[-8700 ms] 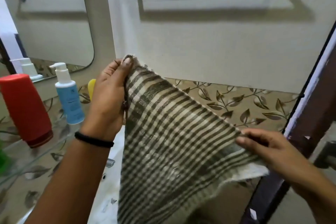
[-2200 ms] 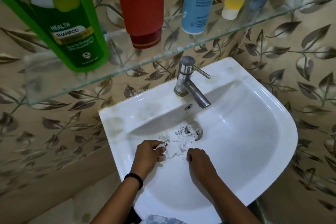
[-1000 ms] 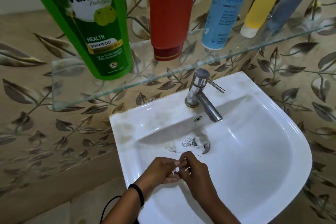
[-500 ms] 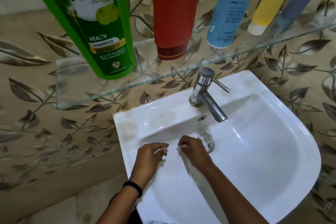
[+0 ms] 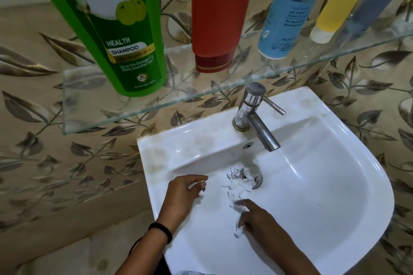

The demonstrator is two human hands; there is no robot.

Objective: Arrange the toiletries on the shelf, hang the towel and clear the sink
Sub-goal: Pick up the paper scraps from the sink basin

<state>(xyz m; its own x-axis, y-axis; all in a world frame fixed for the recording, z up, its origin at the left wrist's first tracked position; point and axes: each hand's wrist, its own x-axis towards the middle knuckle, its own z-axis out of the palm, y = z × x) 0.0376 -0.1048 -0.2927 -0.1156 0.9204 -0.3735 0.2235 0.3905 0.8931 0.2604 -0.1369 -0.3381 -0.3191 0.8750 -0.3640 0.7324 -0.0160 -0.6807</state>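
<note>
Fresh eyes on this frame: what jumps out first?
The big green shampoo bottle dominates the upper left, standing on the glass shelf beside a red bottle, a blue one and a yellow one. Below, the white sink fills the lower right, with paper scraps scattered by the drain. The left hand holds gathered scraps while the right hand reaches for more.

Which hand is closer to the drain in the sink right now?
The left hand, slightly. It sits to the left of the drain, clutching white scraps. The right hand is lower in the basin, below the drain, its fingertip on scraps.
</note>
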